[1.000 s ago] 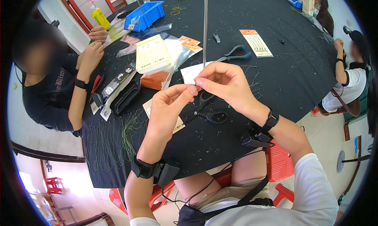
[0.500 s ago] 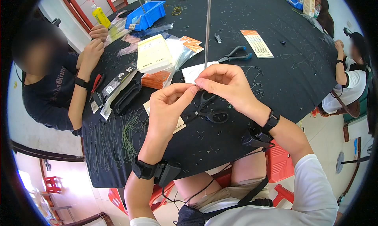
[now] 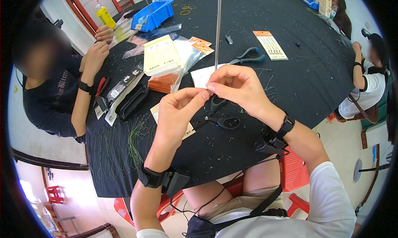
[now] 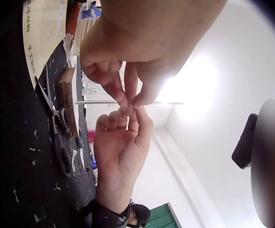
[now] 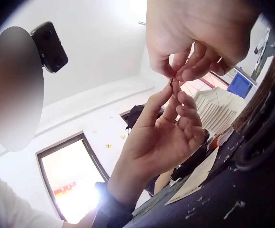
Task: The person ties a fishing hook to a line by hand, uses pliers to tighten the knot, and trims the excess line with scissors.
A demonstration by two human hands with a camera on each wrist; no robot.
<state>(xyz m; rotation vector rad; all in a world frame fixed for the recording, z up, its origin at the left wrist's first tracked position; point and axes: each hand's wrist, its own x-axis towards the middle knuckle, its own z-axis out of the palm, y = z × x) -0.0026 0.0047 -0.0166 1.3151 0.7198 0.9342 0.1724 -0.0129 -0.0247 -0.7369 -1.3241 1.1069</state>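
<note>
Above the black table, my left hand (image 3: 173,111) and right hand (image 3: 240,91) meet at the fingertips. Between thumb and forefinger the left hand pinches a tiny dark curved piece (image 5: 171,82), which looks like a fishing hook. The right hand's thumb and forefinger pinch at the same spot, and most of the piece is hidden by the fingers. Black-handled scissors (image 3: 227,122) lie open on the cloth below the hands. Just beyond them is a white pad (image 3: 200,77), with a thin metal rod (image 3: 218,31) rising behind the right hand.
Blue-handled pliers (image 3: 251,59) and a card of hooks (image 3: 270,45) lie beyond. Left of my hands are a yellow-white stack of packets (image 3: 162,57), a black case (image 3: 132,101) and loose green line (image 3: 134,147). A blue bin (image 3: 155,16) stands farther back. Other people sit at both sides.
Both hands stay joined at the fingertips in nearly the same place, with only a very slight shift of the fingers. The things on the table have not moved.
</note>
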